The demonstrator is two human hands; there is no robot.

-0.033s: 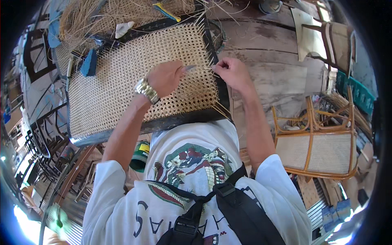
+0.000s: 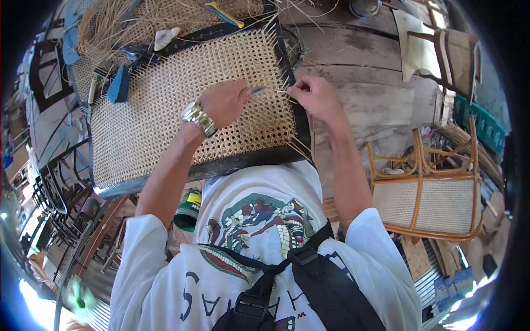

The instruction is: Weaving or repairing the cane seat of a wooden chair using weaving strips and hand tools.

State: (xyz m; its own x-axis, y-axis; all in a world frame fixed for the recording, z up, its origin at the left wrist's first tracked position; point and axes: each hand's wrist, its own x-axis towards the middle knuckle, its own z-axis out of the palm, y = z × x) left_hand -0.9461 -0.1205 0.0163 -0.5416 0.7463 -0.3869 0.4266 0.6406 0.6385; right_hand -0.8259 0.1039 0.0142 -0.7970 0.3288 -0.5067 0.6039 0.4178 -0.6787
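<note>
A woven cane panel (image 2: 182, 105) stretches across a black frame (image 2: 232, 161) in front of me. My left hand (image 2: 225, 103), with a metal watch on the wrist, is closed over the panel's right part. From its fingers sticks a small pointed grey blade (image 2: 257, 90); its handle is hidden in the fist. At the frame's right side my right hand (image 2: 316, 98) pinches the end of a pale cane strand (image 2: 281, 91) that runs toward the blade. Loose strand ends (image 2: 298, 148) poke out at the near right corner.
On the panel's far left lie a blue wedge (image 2: 119, 85), a whitish lump (image 2: 165, 38) and tangled cane strands (image 2: 110, 27). A yellow-and-blue tool (image 2: 225, 15) rests beyond. A green can (image 2: 189, 211) stands below the frame. To the right is a rattan chair (image 2: 422, 207).
</note>
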